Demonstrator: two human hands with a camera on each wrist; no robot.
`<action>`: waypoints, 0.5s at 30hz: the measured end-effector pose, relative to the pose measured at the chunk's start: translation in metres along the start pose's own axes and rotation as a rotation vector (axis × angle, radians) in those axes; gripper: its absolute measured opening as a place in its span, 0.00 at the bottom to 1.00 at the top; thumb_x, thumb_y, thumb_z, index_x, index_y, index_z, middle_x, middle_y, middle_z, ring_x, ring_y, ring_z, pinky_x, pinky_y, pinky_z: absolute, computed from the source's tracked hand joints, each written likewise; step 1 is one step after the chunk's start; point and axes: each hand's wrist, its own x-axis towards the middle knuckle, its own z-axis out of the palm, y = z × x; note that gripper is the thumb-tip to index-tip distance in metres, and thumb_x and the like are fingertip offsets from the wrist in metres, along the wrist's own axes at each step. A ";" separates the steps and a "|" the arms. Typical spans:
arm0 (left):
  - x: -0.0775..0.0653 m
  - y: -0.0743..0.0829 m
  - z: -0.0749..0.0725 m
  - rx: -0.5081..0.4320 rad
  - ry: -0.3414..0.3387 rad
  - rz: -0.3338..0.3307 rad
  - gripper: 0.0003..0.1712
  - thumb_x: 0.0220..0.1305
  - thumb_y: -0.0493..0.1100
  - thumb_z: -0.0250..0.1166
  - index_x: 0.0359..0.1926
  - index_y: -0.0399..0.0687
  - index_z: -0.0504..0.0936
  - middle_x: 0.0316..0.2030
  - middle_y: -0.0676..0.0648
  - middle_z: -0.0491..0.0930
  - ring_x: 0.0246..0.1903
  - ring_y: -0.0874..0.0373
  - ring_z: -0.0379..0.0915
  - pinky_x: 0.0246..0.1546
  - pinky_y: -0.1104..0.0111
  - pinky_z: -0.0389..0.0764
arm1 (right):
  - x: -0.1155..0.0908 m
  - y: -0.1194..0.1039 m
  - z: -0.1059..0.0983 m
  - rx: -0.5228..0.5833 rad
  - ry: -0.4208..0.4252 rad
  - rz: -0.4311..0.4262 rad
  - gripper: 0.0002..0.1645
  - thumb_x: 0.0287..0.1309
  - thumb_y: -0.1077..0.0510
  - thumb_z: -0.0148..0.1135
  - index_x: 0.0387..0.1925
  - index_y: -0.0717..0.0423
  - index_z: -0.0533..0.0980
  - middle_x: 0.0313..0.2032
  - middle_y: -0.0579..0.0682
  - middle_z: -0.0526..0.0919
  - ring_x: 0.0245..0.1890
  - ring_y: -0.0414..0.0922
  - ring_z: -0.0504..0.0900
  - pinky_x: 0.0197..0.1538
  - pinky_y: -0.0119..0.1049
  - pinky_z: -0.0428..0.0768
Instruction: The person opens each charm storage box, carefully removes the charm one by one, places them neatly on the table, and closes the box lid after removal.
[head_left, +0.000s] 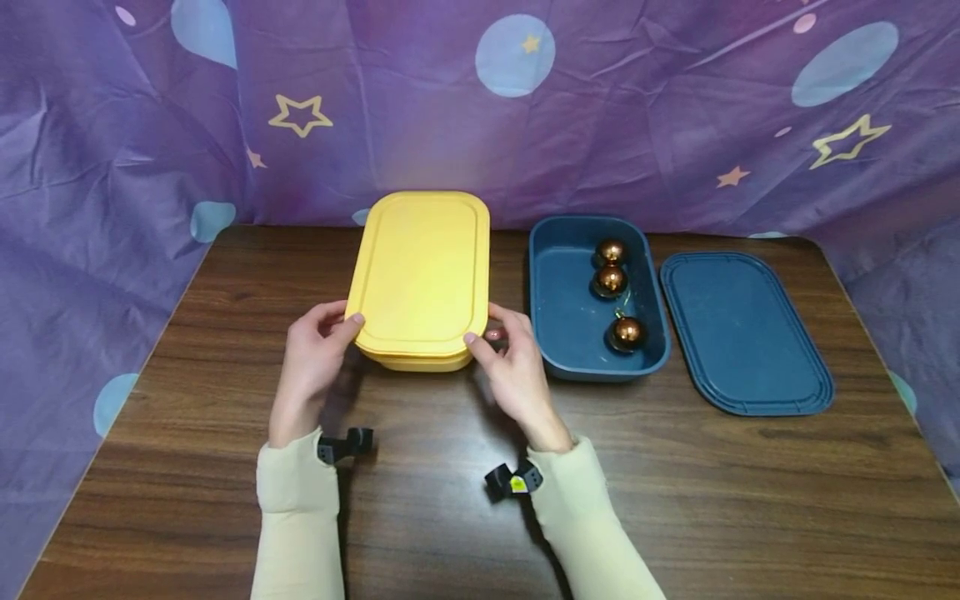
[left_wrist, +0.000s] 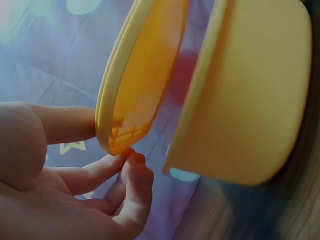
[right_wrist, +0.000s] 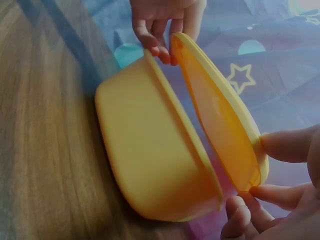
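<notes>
A yellow lid [head_left: 423, 267] is held just above a yellow box [head_left: 423, 364], with a gap between them visible in both wrist views. My left hand [head_left: 311, 358] pinches the lid's near left corner, thumb on top and fingertips beneath. At the near right corner, my right hand [head_left: 517, 367] grips the same lid between thumb and fingers. The box [right_wrist: 150, 145] stands on the table below; the lid hides its inside in the head view.
Right of the yellow box is an uncovered blue box [head_left: 566, 317] holding three shiny copper-coloured balls [head_left: 626, 333]. A blue lid [head_left: 750, 333] lies flat beside it. Behind the wooden table [head_left: 427, 500] hangs a purple patterned cloth [head_left: 420, 108].
</notes>
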 end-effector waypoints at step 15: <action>0.005 -0.009 -0.012 -0.910 -0.313 -0.104 0.11 0.69 0.33 0.55 0.51 0.41 0.74 0.47 0.46 0.79 0.44 0.57 0.80 0.44 0.67 0.84 | -0.002 -0.007 -0.003 0.128 -0.001 0.029 0.29 0.57 0.61 0.64 0.61 0.58 0.71 0.54 0.56 0.74 0.46 0.49 0.75 0.41 0.32 0.73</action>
